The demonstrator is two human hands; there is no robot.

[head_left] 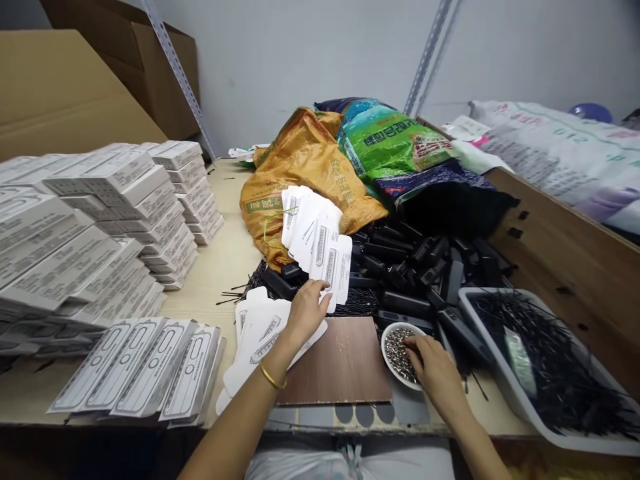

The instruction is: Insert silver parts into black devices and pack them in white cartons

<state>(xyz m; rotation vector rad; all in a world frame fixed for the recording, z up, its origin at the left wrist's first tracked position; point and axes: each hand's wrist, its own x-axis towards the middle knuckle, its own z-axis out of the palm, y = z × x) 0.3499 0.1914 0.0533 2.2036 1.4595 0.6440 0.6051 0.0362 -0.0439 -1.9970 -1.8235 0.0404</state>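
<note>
My left hand (309, 310) is over the lower edge of a fanned stack of flat white printed cartons (325, 247). Its thumb and fingers are apart, with nothing seen between them. More flat white cartons (265, 340) lie under and beside my left wrist, which wears a gold bangle (273, 377). My right hand (431, 363) reaches into a white bowl (384, 347) of small shiny metal pieces (399, 347). Its fingertips are pinched together among the pieces; what they grip is too small to make out. Between my hands lies a brown board (340, 360).
Stacked white boxes (165, 220) fill the left side. Black plastic devices (407, 303) are heaped behind the bowl. An orange sack (305, 167) and a green bag (385, 140) stand at the back. A white tray (505, 393) of thin black parts sits right, by a wooden side board (565, 260).
</note>
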